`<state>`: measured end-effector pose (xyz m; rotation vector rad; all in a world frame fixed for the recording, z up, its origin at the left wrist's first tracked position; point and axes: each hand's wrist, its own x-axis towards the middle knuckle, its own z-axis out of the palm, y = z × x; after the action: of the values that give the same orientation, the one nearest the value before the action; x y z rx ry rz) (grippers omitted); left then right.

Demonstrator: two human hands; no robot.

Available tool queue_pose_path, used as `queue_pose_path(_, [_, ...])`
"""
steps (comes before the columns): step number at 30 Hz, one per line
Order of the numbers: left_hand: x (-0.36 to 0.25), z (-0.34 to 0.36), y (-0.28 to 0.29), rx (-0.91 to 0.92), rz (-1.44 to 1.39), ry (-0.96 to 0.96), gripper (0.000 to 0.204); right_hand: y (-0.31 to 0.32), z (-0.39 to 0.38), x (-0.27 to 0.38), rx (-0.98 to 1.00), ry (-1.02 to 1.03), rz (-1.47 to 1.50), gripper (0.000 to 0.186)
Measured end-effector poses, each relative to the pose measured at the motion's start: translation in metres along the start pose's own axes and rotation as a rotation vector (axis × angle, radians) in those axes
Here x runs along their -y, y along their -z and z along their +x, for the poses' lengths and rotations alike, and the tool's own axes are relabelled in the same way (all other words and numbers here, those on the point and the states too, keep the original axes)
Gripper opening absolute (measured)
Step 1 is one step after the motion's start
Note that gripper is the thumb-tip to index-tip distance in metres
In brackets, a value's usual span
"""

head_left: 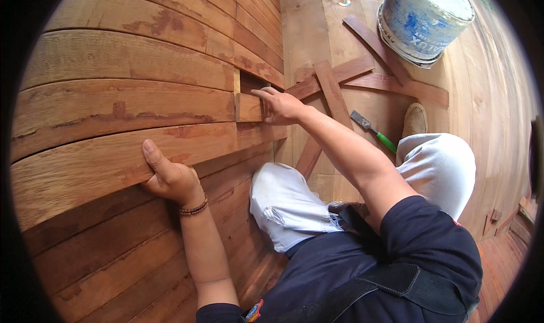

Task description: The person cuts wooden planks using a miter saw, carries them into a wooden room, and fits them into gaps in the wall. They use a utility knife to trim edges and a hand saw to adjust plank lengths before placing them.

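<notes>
My left hand (173, 178) grips the lower edge of a long brown wooden board (124, 156), thumb on its face and the other fingers hidden behind the edge. My right hand (283, 105) is at the right end of the row above, beside a dark gap (249, 80) between the boards. Its fingers close around a short wooden piece (248, 107) set in that row, index finger reaching along the gap. Part of the piece is covered by the hand.
Several loose reddish wooden strips (334, 93) lie crossed on the plank floor (309, 34). Near my shoe (415, 119) is a scraper (371, 129) with a green handle. A paint-stained white bucket (422, 25) stands at the far right. The slatted wooden surface (141, 56) fills the left side.
</notes>
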<state>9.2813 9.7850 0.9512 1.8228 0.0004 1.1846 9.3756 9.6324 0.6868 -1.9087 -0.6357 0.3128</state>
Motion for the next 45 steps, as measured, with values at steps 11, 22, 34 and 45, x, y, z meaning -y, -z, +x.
queue_pose_path(11, [0.001, 0.002, 0.001, 0.014, 0.030, 0.031, 0.050, 0.038, -0.008, 0.000, -0.189, -0.140, 0.018, 0.065])
queue_pose_path(22, [0.001, 0.001, -0.001, 0.032, 0.009, -0.004, 0.048, 0.033, -0.011, -0.009, -0.147, -0.021, 0.007, 0.065])
queue_pose_path(34, [-0.002, -0.001, -0.001, 0.041, 0.029, -0.007, 0.047, 0.016, -0.011, 0.018, 0.049, -0.069, -0.066, 0.076])
queue_pose_path(45, [-0.002, -0.001, -0.003, 0.030, 0.045, -0.005, 0.049, 0.004, 0.005, 0.015, 0.016, 0.040, -0.103, 0.075])
